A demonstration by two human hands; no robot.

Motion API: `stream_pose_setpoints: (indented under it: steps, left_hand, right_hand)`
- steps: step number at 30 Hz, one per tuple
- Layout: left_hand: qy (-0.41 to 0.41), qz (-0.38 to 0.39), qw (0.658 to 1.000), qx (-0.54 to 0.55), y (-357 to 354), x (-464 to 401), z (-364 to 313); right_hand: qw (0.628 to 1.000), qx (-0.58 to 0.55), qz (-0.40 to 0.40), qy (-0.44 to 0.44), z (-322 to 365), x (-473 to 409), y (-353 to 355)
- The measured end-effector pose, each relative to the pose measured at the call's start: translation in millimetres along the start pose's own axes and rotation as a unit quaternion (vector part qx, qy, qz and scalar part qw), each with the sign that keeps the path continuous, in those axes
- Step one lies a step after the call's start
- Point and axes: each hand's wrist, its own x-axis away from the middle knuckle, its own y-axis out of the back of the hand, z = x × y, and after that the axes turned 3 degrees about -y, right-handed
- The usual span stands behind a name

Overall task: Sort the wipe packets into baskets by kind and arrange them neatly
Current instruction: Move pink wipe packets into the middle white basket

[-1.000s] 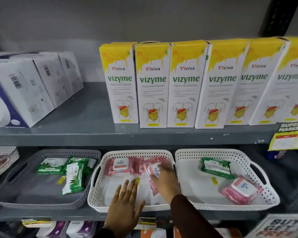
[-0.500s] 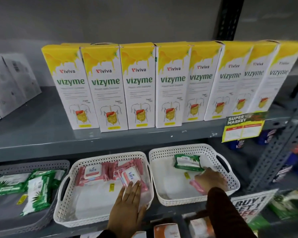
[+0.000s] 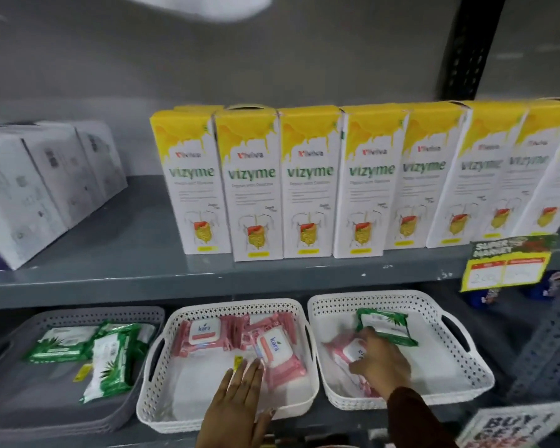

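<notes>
In the right basket point(image 3: 459, 331) the right hand point(image 3: 380, 360), which half a second ago only reached in, now grips the pink packet point(image 3: 343, 349) beside a green packet point(image 3: 387, 324); probably bound for the middle basket point(image 3: 156, 354), where the left hand point(image 3: 240, 402) stays flat, empty.

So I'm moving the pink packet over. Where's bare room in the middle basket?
The middle basket has bare floor at front left, below the pink packets and beside the left hand. Its back is crowded.
</notes>
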Motion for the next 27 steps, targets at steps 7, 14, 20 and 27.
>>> stream_pose_setpoints:
  steps: [7,14,20,27]
  left_hand:
    - [0.055,-0.029,0.998,-0.018,5.1,41.5,61.8]
    - [0.076,-0.016,0.997,-0.006,11.2,72.2,102.2]
    - [0.044,-0.023,0.999,0.023,20.8,86.7,118.9]
    - [0.051,0.002,0.998,0.023,16.2,80.1,106.7]
  right_hand:
    - [0.981,-0.132,-0.139,0.046,62.7,24.9,4.6]
    - [0.967,-0.191,0.017,0.168,172.1,72.4,-66.5]
    - [0.970,-0.149,0.073,0.180,218.2,82.1,-142.4]
    - [0.972,-0.111,0.040,0.204,207.5,72.4,-137.3]
